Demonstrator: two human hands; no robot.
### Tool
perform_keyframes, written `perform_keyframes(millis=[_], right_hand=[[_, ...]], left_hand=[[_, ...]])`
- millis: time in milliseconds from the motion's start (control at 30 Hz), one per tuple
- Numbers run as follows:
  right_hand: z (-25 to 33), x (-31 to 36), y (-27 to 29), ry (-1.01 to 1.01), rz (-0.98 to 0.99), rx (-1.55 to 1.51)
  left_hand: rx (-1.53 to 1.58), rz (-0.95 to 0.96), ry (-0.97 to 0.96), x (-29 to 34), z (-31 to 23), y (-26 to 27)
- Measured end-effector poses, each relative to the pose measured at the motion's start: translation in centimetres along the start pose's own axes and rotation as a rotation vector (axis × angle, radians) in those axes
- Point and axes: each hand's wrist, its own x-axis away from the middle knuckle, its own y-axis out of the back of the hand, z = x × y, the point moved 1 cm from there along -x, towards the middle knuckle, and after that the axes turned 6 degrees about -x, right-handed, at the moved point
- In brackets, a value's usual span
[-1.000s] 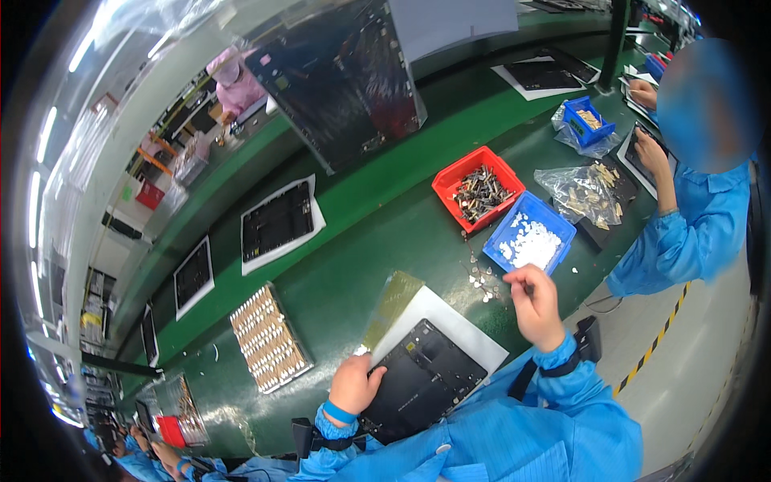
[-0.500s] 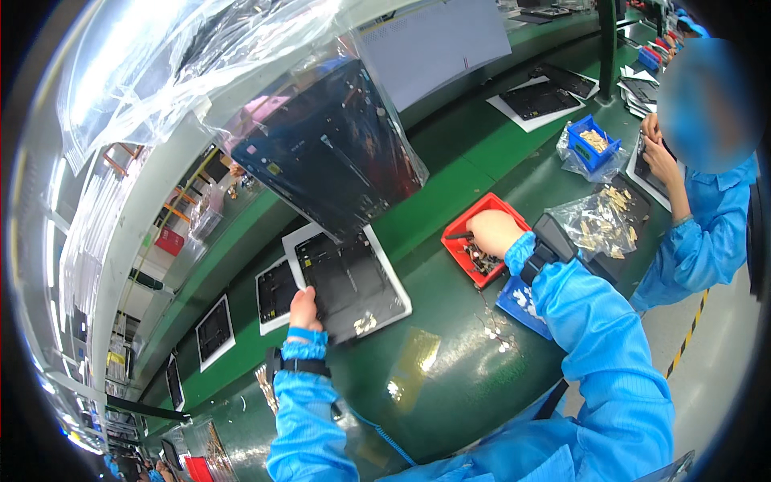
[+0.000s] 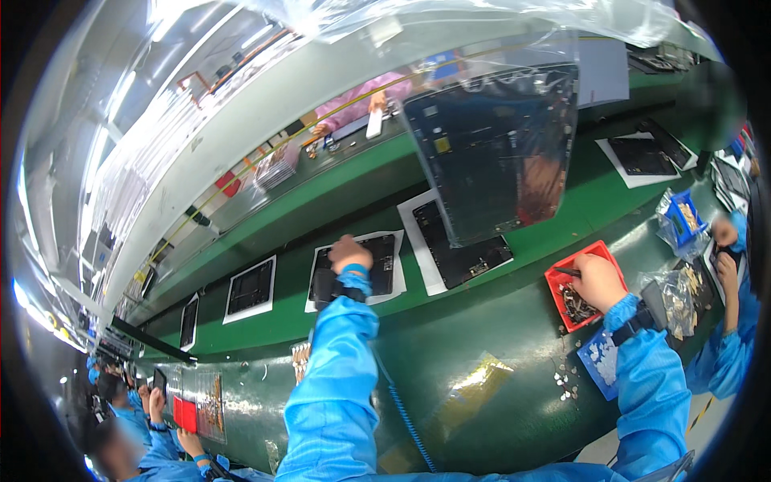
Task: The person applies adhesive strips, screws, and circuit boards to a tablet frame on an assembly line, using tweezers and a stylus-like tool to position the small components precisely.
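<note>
My left hand (image 3: 351, 254) is over a black flat panel (image 3: 377, 255) lying on a white sheet on the green ledge. Its fingers bend away from view, so their grip on the panel does not show. To the right, my right hand (image 3: 598, 283) is closed around a dark slim tool (image 3: 567, 272) above a red bin (image 3: 555, 294). Small metallic and dark parts (image 3: 577, 307) fill the bin. Another black panel (image 3: 459, 251), with small shiny pieces near its front edge, rests between my hands, partly on a white sheet.
A blue tray (image 3: 594, 375) of white pieces stands before the red bin, near loose bits (image 3: 566, 384). A bagged dark panel (image 3: 498, 153) hangs ahead. Yellow film (image 3: 478, 386) and a coiled blue cord (image 3: 405, 418) lie on the bench. Co-workers' hands (image 3: 727, 269) work at right.
The view has swung left. My left hand has let go of the panel with the shiny pieces and moved left to another panel. My right hand stays at the red bin.
</note>
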Motion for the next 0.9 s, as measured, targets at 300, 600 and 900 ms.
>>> perform_keyframes(millis=[300,600,900], right_hand=[[2.7,1.0,6.0,0.053,-0.265,-0.222],[4.2,6.0,10.7,-0.016,-0.457,-0.461],[5.7,11.4,10.4,-0.051,-0.596,-0.793]], left_hand=[[-0.223,0.405,0.302,-3.2,16.1,-4.4],[-0.04,0.696,0.04,-2.4,17.6,-3.5],[0.668,-0.51,-0.118,2.4,13.8,7.8]])
